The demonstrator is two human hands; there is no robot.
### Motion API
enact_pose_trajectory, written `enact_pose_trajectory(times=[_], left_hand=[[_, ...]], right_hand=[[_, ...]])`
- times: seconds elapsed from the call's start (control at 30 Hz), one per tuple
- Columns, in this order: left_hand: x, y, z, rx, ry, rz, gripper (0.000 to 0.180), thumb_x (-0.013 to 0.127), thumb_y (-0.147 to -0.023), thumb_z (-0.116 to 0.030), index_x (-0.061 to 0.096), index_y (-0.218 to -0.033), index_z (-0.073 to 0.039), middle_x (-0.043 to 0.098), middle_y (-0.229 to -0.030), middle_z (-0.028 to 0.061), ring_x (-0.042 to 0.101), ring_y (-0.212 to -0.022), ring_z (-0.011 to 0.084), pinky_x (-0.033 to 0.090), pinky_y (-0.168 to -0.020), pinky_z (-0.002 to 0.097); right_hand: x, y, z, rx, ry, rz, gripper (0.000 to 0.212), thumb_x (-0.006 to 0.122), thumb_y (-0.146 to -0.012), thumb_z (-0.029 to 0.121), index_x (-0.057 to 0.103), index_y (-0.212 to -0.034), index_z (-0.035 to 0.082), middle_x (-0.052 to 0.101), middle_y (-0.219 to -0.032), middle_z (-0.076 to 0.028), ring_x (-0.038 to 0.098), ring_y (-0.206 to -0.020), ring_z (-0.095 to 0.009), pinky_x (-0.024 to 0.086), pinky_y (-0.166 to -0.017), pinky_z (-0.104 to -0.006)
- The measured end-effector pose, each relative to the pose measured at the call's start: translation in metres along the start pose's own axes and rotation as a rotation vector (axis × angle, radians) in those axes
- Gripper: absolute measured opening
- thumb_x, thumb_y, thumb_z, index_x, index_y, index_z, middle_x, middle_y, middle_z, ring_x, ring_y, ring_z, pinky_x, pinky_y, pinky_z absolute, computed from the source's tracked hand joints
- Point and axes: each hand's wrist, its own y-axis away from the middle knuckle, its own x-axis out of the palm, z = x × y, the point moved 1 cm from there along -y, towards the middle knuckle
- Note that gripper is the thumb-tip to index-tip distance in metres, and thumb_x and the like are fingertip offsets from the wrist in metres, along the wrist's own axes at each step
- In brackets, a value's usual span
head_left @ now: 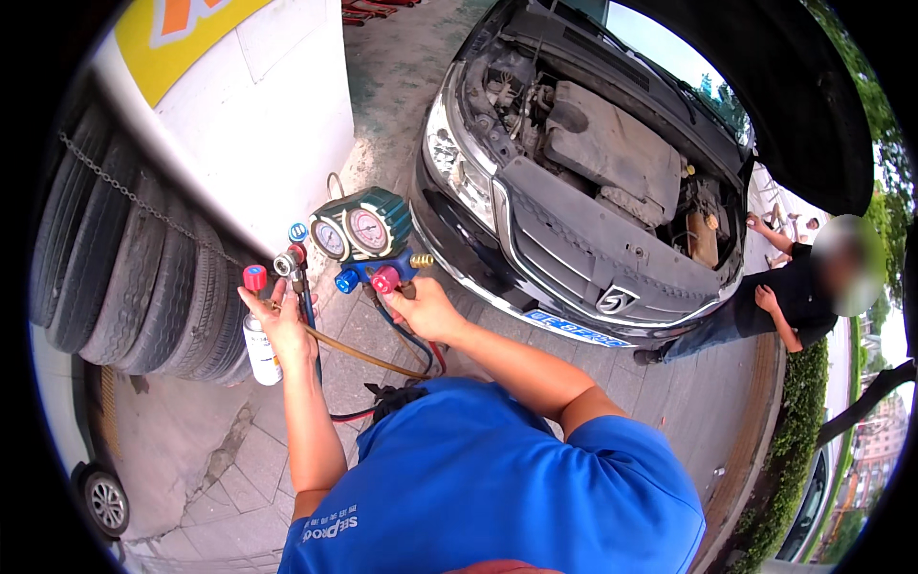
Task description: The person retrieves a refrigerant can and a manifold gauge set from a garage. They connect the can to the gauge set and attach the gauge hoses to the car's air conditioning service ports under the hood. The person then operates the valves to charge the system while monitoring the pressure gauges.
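My left hand (286, 325) is closed around the top of a small white can (261, 352), at a tap with a red knob (253, 277). Next to those fingers are metal hose couplers (290, 263), one with a blue cap; whether the hand grips them too I cannot tell. My right hand (421, 312) holds a manifold gauge set (368, 234) by its lower right part, fingers at its red valve knob (384, 279). Two round dials face me, and a blue knob (346, 280) sits to the left. A yellow hose (349, 356) runs between the hands; blue and red hoses hang below.
A dark car (574, 191) with its hood raised stands ahead, engine bay exposed. Chained tires (143, 258) line the left beside a white wall (258, 115). At the right, another person (803, 297) stands by the car. A parked vehicle's wheel (104, 499) shows lower left.
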Motion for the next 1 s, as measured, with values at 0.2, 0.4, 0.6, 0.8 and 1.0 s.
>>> enact_pose_trajectory(times=[0.2, 0.4, 0.6, 0.8, 1.0], left_hand=[[0.006, 0.006, -0.005, 0.047, 0.276, 0.135, 0.09, 0.049, -0.082, 0.006, 0.006, -0.152, -0.029, 0.03, -0.146, 0.0198, 0.048, -0.121, 0.0261, 0.049, -0.09, 0.0389], [0.061, -0.035, 0.009, 0.166, 0.264, 0.171, 0.095, 0.056, -0.075, 0.01, 0.01, -0.151, -0.023, 0.03, -0.144, 0.0172, 0.04, -0.128, 0.0309, 0.045, -0.098, 0.0464], [0.136, -0.069, 0.026, 0.288, -0.042, 0.208, 0.107, 0.064, -0.073, 0.011, -0.001, -0.153, -0.019, 0.026, -0.149, 0.0156, 0.034, -0.134, 0.03, 0.036, -0.104, 0.0433], [0.182, -0.147, 0.047, 0.283, -0.388, 0.081, 0.111, 0.059, -0.072, 0.017, -0.011, -0.151, -0.017, 0.034, -0.144, 0.0189, 0.043, -0.125, 0.0252, 0.039, -0.098, 0.0344], [0.224, -0.262, 0.078, 0.126, -0.183, 0.181, 0.107, 0.061, -0.074, 0.019, -0.007, -0.151, -0.008, 0.047, -0.13, 0.016, 0.055, -0.111, 0.0209, 0.048, -0.09, 0.0312]], right_hand=[[0.022, -0.026, -0.013, -0.04, 0.165, -0.014, 0.029, 0.066, -0.088, 0.028, 0.062, -0.1, 0.002, 0.063, -0.081, -0.021, 0.063, -0.077, -0.034, 0.049, -0.069, -0.042], [0.003, -0.071, -0.008, -0.205, 0.126, -0.031, 0.027, 0.064, -0.087, 0.022, 0.062, -0.107, 0.004, 0.063, -0.097, -0.024, 0.061, -0.092, -0.042, 0.048, -0.078, -0.0456], [-0.029, -0.136, -0.023, -0.204, -0.004, -0.041, 0.027, 0.063, -0.087, 0.019, 0.06, -0.109, 0.004, 0.064, -0.096, -0.023, 0.061, -0.09, -0.042, 0.049, -0.077, -0.0451], [-0.058, -0.215, 0.001, -0.156, 0.113, -0.056, 0.022, 0.064, -0.088, 0.022, 0.062, -0.1, 0.002, 0.064, -0.081, -0.018, 0.062, -0.074, -0.035, 0.048, -0.068, -0.0414], [-0.067, -0.35, -0.053, -0.163, -0.065, -0.051, 0.019, 0.063, -0.092, 0.021, 0.061, -0.089, 0.003, 0.06, -0.069, 0.0, 0.054, -0.061, -0.008, 0.045, -0.056, -0.0277]])
